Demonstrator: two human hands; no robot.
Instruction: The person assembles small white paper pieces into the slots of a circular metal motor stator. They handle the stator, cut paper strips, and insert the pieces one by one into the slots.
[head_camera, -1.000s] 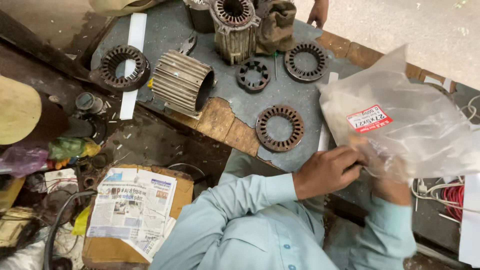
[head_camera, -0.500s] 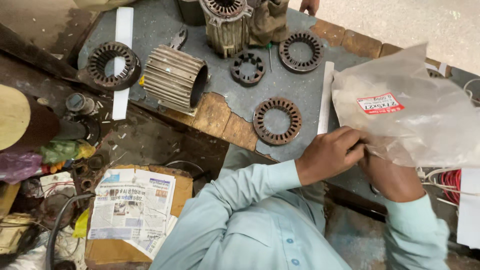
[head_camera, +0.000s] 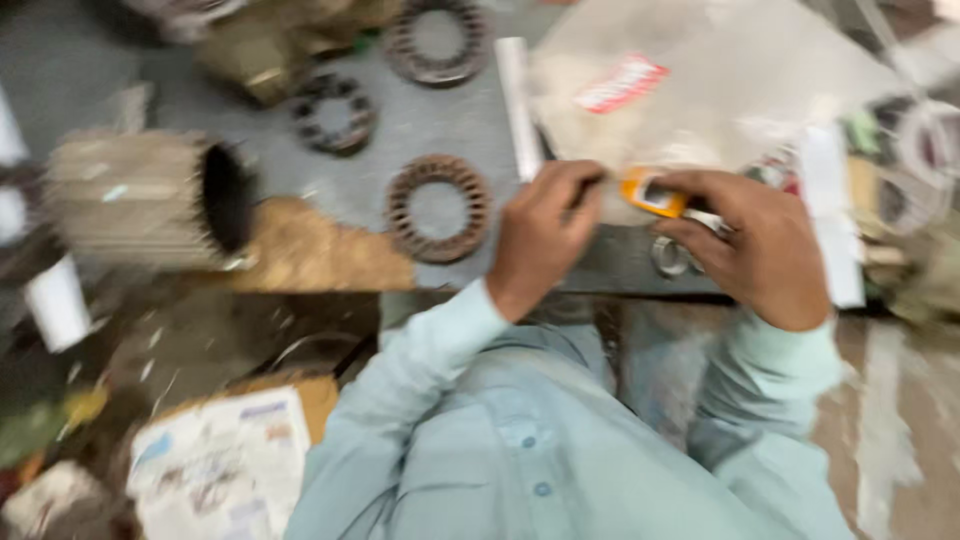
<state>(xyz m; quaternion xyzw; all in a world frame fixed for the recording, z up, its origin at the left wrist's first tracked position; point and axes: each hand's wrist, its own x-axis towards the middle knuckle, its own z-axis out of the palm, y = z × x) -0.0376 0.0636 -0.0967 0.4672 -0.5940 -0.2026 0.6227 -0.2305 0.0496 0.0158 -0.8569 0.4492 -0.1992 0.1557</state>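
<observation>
Head view, heavily blurred by motion, is filled at the bottom by the person's pale green shirt, with both forearms reaching up to the edge of a grey work surface (head_camera: 440, 120). A small orange object (head_camera: 652, 193) is held between the two hands, just below the lower edge of a clear plastic bag (head_camera: 700, 90). The right hand (head_camera: 760, 240) is closed around the object's right end, with thumb and fingers pinched on it. The left hand (head_camera: 545, 235) is curled, its fingertips brought up to the object's left end; whether a firm grip is made there cannot be told through the blur.

The bag is lying on the surface above the hands, crumpled, with a red and white label (head_camera: 620, 83) stuck on it. Something pale is seen through the plastic, but its contents cannot be made out. A white strip (head_camera: 517, 105) is laid just beside the bag's left edge.

A ring-shaped slotted metal core (head_camera: 438, 208) is resting flat on the surface, near the left hand. Two similar rings (head_camera: 333, 112) (head_camera: 437, 40) are set farther up. A large ribbed cylinder (head_camera: 150, 198) is lying on its side at the left, its dark open end turned toward the rings; nothing can be seen inside it. Folded newspaper (head_camera: 220, 465) is lying at the lower left.
</observation>
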